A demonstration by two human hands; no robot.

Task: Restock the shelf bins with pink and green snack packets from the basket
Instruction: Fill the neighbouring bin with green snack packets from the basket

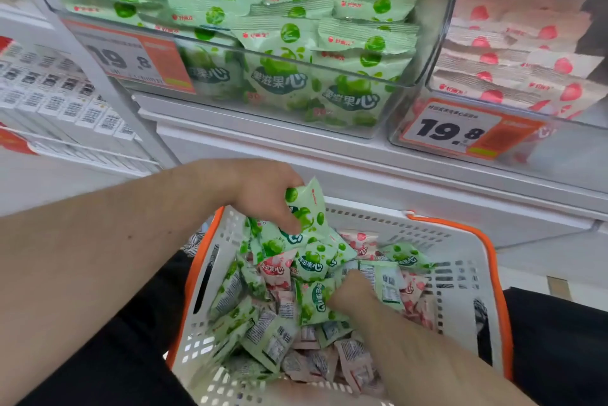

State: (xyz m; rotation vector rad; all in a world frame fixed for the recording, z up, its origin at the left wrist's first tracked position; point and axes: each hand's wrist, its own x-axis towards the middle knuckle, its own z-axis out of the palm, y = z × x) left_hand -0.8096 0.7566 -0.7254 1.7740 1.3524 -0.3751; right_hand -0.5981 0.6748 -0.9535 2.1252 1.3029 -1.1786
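A white basket (460,277) with an orange rim sits below me, filled with several green and pink snack packets (279,336). My left hand (263,195) grips a bunch of green packets (307,208) at the basket's far left corner, lifted just above the pile. My right hand (353,295) is down in the pile, its fingers curled round a green packet (317,298). On the shelf above, a clear bin (437,44) holds stacked green packets (283,44), and the bin to its right (585,149) holds pink packets (513,53).
Orange price tags reading 19.8 hang on the green bin's front (131,60) and the pink bin's front (460,129). A white shelf ledge (329,155) runs between bins and basket. White boxes with barcodes (56,99) fill the shelf at left.
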